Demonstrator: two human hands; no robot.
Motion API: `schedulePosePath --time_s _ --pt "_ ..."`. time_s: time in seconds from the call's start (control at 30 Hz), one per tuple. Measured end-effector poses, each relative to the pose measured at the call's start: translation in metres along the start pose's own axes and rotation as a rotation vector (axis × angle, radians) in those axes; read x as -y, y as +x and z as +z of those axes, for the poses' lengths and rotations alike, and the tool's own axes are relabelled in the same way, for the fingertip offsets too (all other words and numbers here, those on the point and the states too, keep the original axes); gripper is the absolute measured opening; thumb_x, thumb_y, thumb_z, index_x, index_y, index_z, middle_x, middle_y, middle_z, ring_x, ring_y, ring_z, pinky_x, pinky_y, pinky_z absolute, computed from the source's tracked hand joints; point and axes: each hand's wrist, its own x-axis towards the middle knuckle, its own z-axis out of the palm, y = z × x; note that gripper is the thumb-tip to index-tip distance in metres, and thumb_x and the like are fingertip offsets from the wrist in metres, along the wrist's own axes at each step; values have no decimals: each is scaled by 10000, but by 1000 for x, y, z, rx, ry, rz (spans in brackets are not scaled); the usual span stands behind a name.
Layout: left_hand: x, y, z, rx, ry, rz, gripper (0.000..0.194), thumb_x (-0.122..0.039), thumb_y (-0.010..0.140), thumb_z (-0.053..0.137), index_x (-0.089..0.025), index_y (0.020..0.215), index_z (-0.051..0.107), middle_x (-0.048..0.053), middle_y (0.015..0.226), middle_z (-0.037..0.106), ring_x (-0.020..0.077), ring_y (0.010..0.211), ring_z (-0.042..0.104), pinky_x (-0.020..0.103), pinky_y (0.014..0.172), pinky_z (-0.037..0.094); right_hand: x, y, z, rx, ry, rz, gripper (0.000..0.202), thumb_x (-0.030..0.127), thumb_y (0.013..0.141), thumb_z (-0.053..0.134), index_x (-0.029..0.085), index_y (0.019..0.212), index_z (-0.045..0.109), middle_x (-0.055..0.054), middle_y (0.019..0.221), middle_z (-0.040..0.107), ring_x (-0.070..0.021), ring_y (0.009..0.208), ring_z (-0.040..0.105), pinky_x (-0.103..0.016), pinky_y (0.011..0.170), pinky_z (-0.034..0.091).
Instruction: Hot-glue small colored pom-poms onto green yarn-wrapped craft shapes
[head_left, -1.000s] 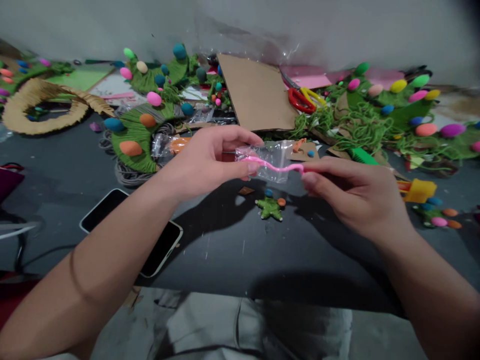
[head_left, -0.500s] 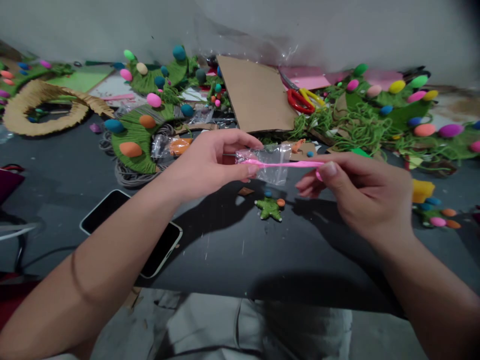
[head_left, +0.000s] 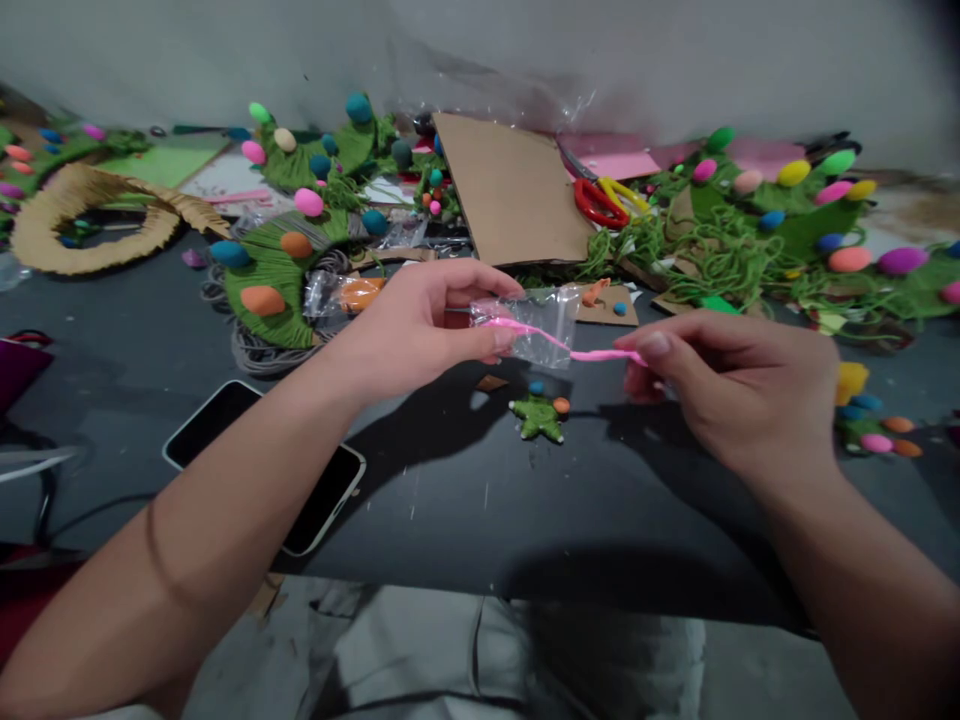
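My left hand [head_left: 442,325] pinches a small clear plastic bag [head_left: 553,312] with pink clay inside, above the dark table. A thin strand of pink clay [head_left: 596,355] stretches out of the bag toward the right. Its far end is pinched between the thumb and index finger of my right hand [head_left: 720,385]. The strand sags slightly where it leaves the bag. Beneath the hands lies a small green star [head_left: 537,417] wound in yarn, with a blue ball and an orange ball on its tips.
A phone [head_left: 326,500] lies under my left forearm. Behind are a cardboard sheet [head_left: 510,190], red-handled scissors [head_left: 600,203], green yarn [head_left: 697,255], and a green-wrapped crescent [head_left: 274,265] with coloured balls. A straw-coloured wreath [head_left: 45,225] rests at far left. Another decorated star [head_left: 862,430] is at right.
The pink strand has gone from taut and straight to thinner-ended and drooping. My right hand has shifted slightly right and down; my left hand has barely moved.
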Motion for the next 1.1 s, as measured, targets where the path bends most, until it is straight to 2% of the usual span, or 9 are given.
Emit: schedulePosePath --time_s 0.1,0.27,0.4,0.53,0.67,0.77,0.87,0.97,1.1 --pt "-2 -1 1 -9 8 -10 349 -265 810 845 -179 1132 741 38 931 771 193 831 769 292 739 610 -1 -1 0 -88 -24 -22 104 283 828 880 228 874 806 44 704 755 -53 582 660 -133 541 524" --pt "-2 -2 1 -21 34 -23 349 -292 825 825 -194 1148 733 48 976 778 220 893 774 330 785 629 -2 0 2 5 94 -59 199 204 987 706 195 1175 770 -38 1038 830 -105 837 787 -212 825 655" --pt "1 -1 -6 -70 142 -18 378 -334 848 808 -207 1193 720 88 1190 745 243 950 761 378 822 635 0 2 -1 90 194 62 190 318 1019 673 164 1012 784 -37 823 814 -126 665 771 -233 657 665" --pt "4 -1 -16 -99 409 -62 413 -404 909 734 -225 1281 704 119 1377 677 270 1001 738 428 874 616 1 1 -4 67 27 37 163 308 850 863 197 778 769 23 621 717 -85 507 633 -194 486 521" --pt "9 0 -19 -56 741 -58 522 -384 945 631 -201 1434 628 146 1415 657 341 1191 671 519 1038 556 -3 0 -3 122 -87 -111 98 267 851 856 250 940 819 -12 904 808 -146 752 719 -257 667 588" --pt "10 -1 -17 -134 922 43 573 -297 919 600 -157 1474 593 171 1502 585 406 1430 500 571 1188 436 -5 -1 2 219 17 -54 173 241 953 741 271 1112 800 -28 1080 821 -184 899 784 -302 793 637" --pt "3 -5 -12 -182 894 133 522 -220 899 578 -188 1417 633 135 1501 591 371 1452 492 504 1199 443 -5 -1 4 297 108 21 161 304 1030 639 265 1052 793 -7 861 808 -150 695 759 -271 651 621" --pt "-7 -9 -6 -139 785 216 387 -212 918 566 -239 1280 701 78 1412 666 310 1343 603 444 1149 494 -3 0 5 271 29 -33 93 303 947 758 258 869 781 18 689 748 -129 561 665 -252 537 545" --pt "-14 -14 3 6 572 298 291 -226 903 653 -257 1183 729 44 1311 737 262 1230 681 403 1112 524 -2 -1 8 229 23 -150 94 221 910 784 258 997 791 -26 1008 813 -197 897 760 -306 777 610"
